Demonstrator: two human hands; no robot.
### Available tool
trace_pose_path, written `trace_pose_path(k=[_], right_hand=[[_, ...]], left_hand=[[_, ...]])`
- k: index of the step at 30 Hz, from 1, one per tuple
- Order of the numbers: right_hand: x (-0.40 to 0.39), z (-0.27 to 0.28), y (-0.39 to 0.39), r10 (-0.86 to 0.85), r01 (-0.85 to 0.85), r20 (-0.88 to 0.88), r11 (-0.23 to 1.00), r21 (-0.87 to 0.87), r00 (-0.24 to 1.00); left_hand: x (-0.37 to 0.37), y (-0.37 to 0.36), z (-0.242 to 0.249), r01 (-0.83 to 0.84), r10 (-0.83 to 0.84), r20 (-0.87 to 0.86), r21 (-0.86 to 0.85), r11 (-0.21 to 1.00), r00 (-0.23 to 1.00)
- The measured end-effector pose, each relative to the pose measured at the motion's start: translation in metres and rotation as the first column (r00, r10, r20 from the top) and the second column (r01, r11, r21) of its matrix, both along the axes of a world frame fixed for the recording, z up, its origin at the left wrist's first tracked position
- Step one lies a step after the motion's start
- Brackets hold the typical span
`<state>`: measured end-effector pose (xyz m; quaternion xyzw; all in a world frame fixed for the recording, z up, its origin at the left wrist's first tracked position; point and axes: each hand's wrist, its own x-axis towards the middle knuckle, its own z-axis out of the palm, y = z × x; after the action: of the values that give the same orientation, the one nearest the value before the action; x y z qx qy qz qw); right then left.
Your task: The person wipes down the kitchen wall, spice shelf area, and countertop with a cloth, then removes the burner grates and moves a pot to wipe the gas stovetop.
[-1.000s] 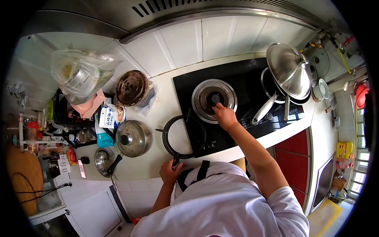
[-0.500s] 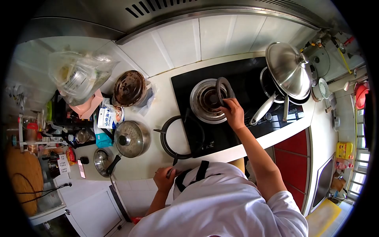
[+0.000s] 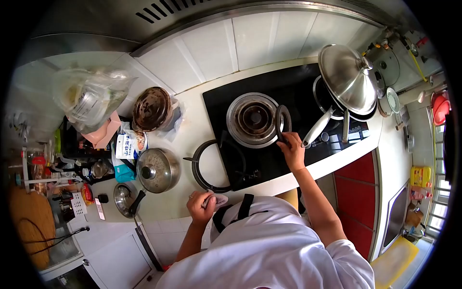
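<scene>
My right hand [image 3: 291, 150] grips the lower edge of a dark burner ring [image 3: 283, 120], which stands nearly on edge over the burner's right side. Beneath it lies the round gas burner [image 3: 255, 119], its inner rings brown and stained inside a silvery drip pan. Close to my body, my left hand [image 3: 200, 207] is closed around a crumpled greyish cloth [image 3: 216, 198]. A black pan support [image 3: 196, 166] lies across the counter and the front left corner of the black glass stove [image 3: 269, 171].
A frying pan under a domed steel lid [image 3: 344, 77] occupies the stove's right side, handle [image 3: 317, 129] pointing toward me. On the left counter are a lidded saucepan [image 3: 161, 176], a steel bowl [image 3: 122, 195], a brown-lidded pot [image 3: 151, 108] and food bags [image 3: 130, 144].
My right hand has moved the burner ring right, away from the burner's middle, uncovering more of it. The cloth in my left hand shows more now. The whole view has shifted slightly.
</scene>
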<state>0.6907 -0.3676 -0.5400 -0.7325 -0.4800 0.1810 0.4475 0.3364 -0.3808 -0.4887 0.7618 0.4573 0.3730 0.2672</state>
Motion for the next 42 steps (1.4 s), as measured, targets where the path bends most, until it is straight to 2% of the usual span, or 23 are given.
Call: trace_pose_path(k=[3, 5, 7, 10, 12, 14, 16, 20, 23, 30, 33, 35, 38, 42], right_hand=[[-0.003, 0.006, 0.000, 0.021, -0.022, 0.040, 1.000, 0.009, 0.999], [-0.005, 0.005, 0.006, 0.098, -0.102, 0.130, 0.994, 0.025, 0.987], [-0.009, 0.016, 0.016, 0.189, -0.203, 0.290, 0.979, 0.020, 0.938], [-0.015, 0.013, 0.037, 0.266, -0.268, 0.357, 0.962, -0.043, 0.896], [-0.019, 0.007, 0.053, 0.363, -0.358, 0.453, 0.928, -0.100, 0.814], [-0.023, 0.000, 0.068, 0.398, -0.382, 0.474, 0.914, -0.135, 0.786], [-0.026, -0.004, 0.074, 0.450, -0.390, 0.494, 0.892, -0.226, 0.743], [-0.023, -0.015, 0.078, 0.495, -0.403, 0.490, 0.869, -0.287, 0.718], [-0.020, -0.018, 0.077, 0.504, -0.409, 0.498, 0.864, -0.294, 0.706], [-0.018, -0.021, 0.076, 0.504, -0.402, 0.508, 0.864, -0.304, 0.698], [-0.021, -0.017, 0.072, 0.472, -0.372, 0.490, 0.881, -0.293, 0.733], [-0.024, -0.013, 0.067, 0.375, -0.337, 0.418, 0.927, -0.164, 0.828], [-0.023, -0.022, 0.060, 0.333, -0.267, 0.381, 0.939, -0.218, 0.862], [-0.026, -0.030, 0.056, 0.294, -0.247, 0.395, 0.955, -0.166, 0.871]], left_hand=[[0.008, 0.008, -0.003, 0.014, -0.014, 0.014, -0.007, 1.000, 1.000], [0.012, 0.011, -0.005, 0.034, -0.034, 0.013, -0.007, 0.999, 0.999], [0.017, 0.013, -0.007, 0.054, -0.054, 0.011, -0.008, 0.998, 0.998], [0.027, 0.013, -0.007, 0.119, -0.117, 0.042, -0.034, 0.992, 0.992], [0.031, 0.013, 0.000, 0.142, -0.142, 0.012, -0.020, 0.990, 0.990], [0.031, 0.014, 0.001, 0.187, -0.186, -0.038, 0.029, 0.982, 0.982], [0.028, 0.014, 0.001, 0.182, -0.180, -0.048, 0.033, 0.983, 0.982], [0.017, 0.015, -0.004, 0.154, -0.151, -0.055, 0.039, 0.987, 0.987], [0.012, 0.016, -0.008, 0.110, -0.110, -0.014, 0.018, 0.994, 0.994], [0.017, 0.027, -0.009, 0.123, -0.123, -0.021, 0.016, 0.992, 0.992], [0.022, 0.030, -0.005, 0.148, -0.147, -0.032, 0.021, 0.989, 0.989], [0.025, 0.031, -0.003, 0.175, -0.174, -0.033, 0.030, 0.984, 0.984], [0.029, 0.033, -0.006, 0.194, -0.194, 0.005, 0.014, 0.981, 0.981], [0.049, 0.045, -0.006, 0.225, -0.225, 0.079, 0.009, 0.974, 0.971]])
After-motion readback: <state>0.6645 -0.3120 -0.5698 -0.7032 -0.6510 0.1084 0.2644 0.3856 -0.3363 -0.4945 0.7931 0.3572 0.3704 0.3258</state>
